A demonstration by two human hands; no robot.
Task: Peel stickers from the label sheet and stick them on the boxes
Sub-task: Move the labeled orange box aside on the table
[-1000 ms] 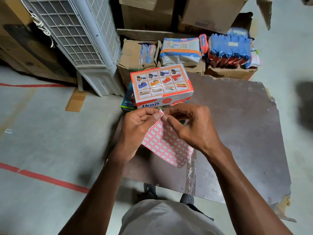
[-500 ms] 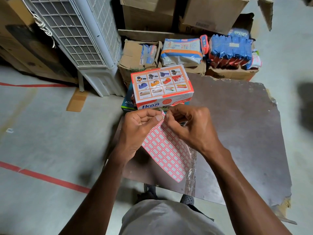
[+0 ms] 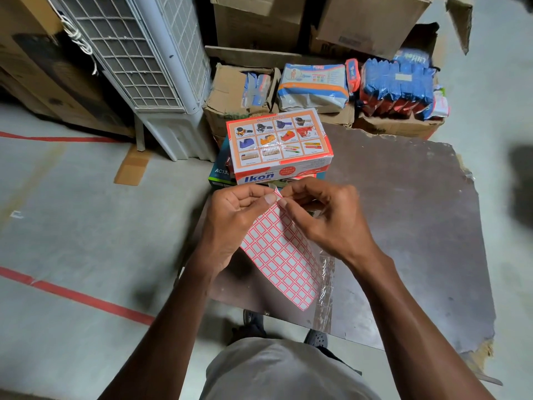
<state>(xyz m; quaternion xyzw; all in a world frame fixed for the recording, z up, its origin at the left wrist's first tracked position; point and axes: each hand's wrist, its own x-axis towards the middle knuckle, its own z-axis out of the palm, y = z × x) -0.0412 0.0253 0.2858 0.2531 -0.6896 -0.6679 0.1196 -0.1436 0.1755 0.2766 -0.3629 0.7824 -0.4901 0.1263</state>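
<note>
A label sheet [image 3: 284, 256] with a grid of small red-bordered white stickers hangs over the brown board [image 3: 403, 220]. My left hand [image 3: 230, 223] pinches the sheet's top corner between thumb and fingers. My right hand [image 3: 326, 223] pinches at the same corner, fingertips against the sheet's upper edge. Just beyond my hands stands an orange and white Ikon box [image 3: 278, 145], printed with product pictures, stacked on a dark teal box [image 3: 220, 176]. Whether a sticker has lifted from the sheet is hidden by my fingers.
A white air cooler [image 3: 138, 59] stands at the back left. Cardboard cartons [image 3: 259, 21] and packs of blue and white goods [image 3: 398, 82] line the back. Red tape lines [image 3: 75, 295] cross the grey floor on the left. The board's right front corner is chipped.
The label sheet has swung from slanting right to hanging more straight down. Both hands stay pinched at its top corner, fingers shifting slightly.
</note>
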